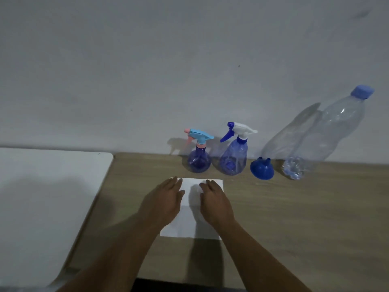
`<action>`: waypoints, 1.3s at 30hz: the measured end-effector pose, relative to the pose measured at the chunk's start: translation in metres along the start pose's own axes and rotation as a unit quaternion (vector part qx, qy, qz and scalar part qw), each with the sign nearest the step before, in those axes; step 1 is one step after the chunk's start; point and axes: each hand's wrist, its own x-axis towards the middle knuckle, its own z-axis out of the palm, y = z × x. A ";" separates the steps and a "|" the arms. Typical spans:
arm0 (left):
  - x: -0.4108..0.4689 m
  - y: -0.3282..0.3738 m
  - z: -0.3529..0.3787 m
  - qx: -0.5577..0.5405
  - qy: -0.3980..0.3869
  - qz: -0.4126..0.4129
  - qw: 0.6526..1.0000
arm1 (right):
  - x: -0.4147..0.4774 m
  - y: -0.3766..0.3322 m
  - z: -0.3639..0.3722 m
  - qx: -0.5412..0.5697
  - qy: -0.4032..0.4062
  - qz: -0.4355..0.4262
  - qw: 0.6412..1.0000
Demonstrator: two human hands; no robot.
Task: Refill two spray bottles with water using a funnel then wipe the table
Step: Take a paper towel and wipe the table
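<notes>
Two small blue spray bottles stand upright by the wall: one with a light-blue and pink trigger (199, 157), one with a white and dark-blue trigger (234, 153). Right of them a blue funnel (262, 167) rests mouth down, spout up. A large clear water bottle with a blue cap (328, 135) stands further right. A white paper towel (192, 209) lies flat on the wooden table (294, 218) in front of the spray bottles. My left hand (163, 202) and my right hand (214, 202) lie palm down on the towel, fingers loosely extended, holding nothing.
A white table top (42, 197) adjoins the wooden table on the left. A plain grey wall runs directly behind the bottles. The near edge of the wooden table is at the bottom of the view.
</notes>
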 end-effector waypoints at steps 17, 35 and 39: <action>0.007 0.041 0.054 0.092 -0.053 0.041 0.994 | -0.020 0.058 0.012 -0.036 -0.041 -0.039 0.998; 0.040 0.310 0.121 0.089 -0.056 0.062 0.993 | -0.084 0.304 -0.093 -0.067 -0.069 -0.012 0.995; 0.052 0.359 0.132 0.092 -0.065 0.063 0.992 | -0.090 0.347 -0.113 -0.070 -0.072 0.004 0.995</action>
